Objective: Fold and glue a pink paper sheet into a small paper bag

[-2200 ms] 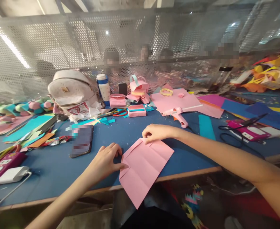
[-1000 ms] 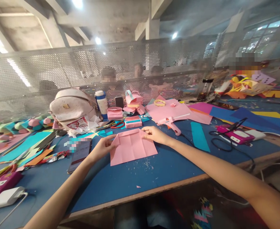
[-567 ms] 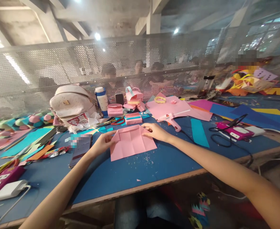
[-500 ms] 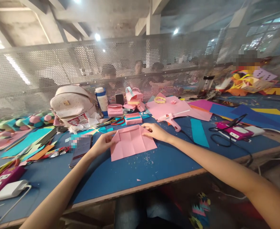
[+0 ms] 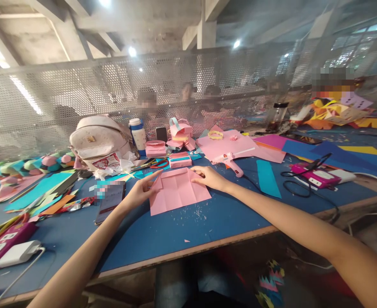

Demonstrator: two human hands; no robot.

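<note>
A creased pink paper sheet (image 5: 178,192) lies flat on the blue table (image 5: 175,231), its far edge folded over. My left hand (image 5: 140,190) rests at the sheet's left far corner with fingers stretched out along the folded corner. My right hand (image 5: 207,176) sits at the right end of the folded far edge, fingers curled and pinched on that fold.
A phone (image 5: 110,194) lies just left of the sheet. Beyond it are pink paper boxes (image 5: 180,160), scissors (image 5: 160,164), a glue gun (image 5: 231,160), a teal strip (image 5: 265,177), a bottle (image 5: 138,130) and a backpack (image 5: 96,137). Power strips (image 5: 316,175) with cables lie at both sides. People sit behind the mesh screen (image 5: 79,94).
The sheet was turned and slid from the table's near edge further onto the table. In the last half second my left fingers straightened out along the corner; my right hand stayed put.
</note>
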